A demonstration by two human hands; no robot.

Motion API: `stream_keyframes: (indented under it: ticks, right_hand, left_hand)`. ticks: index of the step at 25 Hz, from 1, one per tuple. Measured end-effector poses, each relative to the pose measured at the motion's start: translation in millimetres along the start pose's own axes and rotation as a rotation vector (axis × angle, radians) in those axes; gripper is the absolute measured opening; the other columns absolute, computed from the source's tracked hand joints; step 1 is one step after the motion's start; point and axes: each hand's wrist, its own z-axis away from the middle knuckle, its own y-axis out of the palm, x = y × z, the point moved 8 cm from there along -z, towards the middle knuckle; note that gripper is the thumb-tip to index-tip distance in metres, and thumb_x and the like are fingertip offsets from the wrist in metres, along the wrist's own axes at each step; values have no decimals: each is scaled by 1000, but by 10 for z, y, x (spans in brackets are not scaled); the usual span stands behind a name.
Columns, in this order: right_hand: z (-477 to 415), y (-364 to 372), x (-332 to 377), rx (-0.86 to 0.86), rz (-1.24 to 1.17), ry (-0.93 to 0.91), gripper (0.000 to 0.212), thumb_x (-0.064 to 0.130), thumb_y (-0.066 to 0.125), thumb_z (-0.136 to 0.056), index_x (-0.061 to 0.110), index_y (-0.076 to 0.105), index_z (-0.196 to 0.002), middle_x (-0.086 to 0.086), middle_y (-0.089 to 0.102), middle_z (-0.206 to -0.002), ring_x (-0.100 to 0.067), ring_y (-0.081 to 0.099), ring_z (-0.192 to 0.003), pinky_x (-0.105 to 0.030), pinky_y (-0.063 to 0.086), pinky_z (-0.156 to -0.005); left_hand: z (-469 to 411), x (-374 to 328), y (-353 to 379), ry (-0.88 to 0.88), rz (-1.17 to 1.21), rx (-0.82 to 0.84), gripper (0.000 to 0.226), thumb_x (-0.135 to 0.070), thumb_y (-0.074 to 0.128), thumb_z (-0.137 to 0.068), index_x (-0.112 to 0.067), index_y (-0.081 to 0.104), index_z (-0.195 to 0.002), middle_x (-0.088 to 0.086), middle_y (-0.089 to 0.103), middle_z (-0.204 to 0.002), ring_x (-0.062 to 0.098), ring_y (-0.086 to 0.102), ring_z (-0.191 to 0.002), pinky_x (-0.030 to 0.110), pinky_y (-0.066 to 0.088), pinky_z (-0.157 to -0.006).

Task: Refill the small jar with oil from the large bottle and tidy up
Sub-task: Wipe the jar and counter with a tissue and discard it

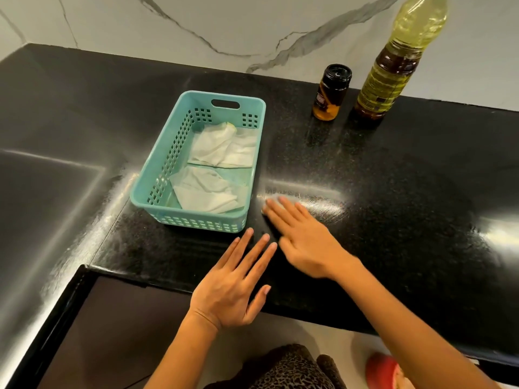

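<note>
As it lies flat, the right hand presses perhaps a tissue.

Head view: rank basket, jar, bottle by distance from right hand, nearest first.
1. Basket, just left of the right hand.
2. Jar, far back near the wall.
3. Bottle, right of the jar.

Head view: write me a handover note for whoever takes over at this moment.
Left hand flat on the counter, holding nothing.
Right hand flat, fingertips pressing something pale and blurred, probably a tissue.
Small jar lidded, beside the large bottle at the back.
Crumpled tissues lie in the teal basket.
Refill looks done. Left: finish wiping, drop that tissue in the basket.
</note>
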Motion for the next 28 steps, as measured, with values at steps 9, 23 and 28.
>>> stream_keyframes:
  ticks: [9, 23, 28]
  right_hand:
    - [-845, -108, -735, 74, 58, 304, 57, 30, 14, -95, 11, 8, -148, -6, 2, -158, -23, -2, -144, -43, 3, -116]
    - [530, 56, 158, 23, 79, 96, 74, 38, 7, -78, 14, 12, -149, -2, 3, -157, -17, -3, -144, -30, -9, -116]
    - [105, 127, 253, 67, 64, 179, 64, 35, 14, -89, 14, 3, -149, -5, -5, -157, -19, -11, -143, -36, -8, -117]
  left_hand:
    - [-21, 14, 0, 14, -56, 16, 58, -40, 23, -95, -9, 26, -144, 10, 30, -150, 34, 19, -141, 45, 24, -111]
    - [559, 483, -81, -536, 21, -68, 59, -49, 7, -96, -21, 10, -148, 5, 6, -156, 31, -7, -143, 46, -8, -115]
    - [562, 462, -73, -544, 26, -52, 58, -51, 3, -96, -25, 7, -148, 3, 4, -157, 29, -11, -143, 45, -9, -114]
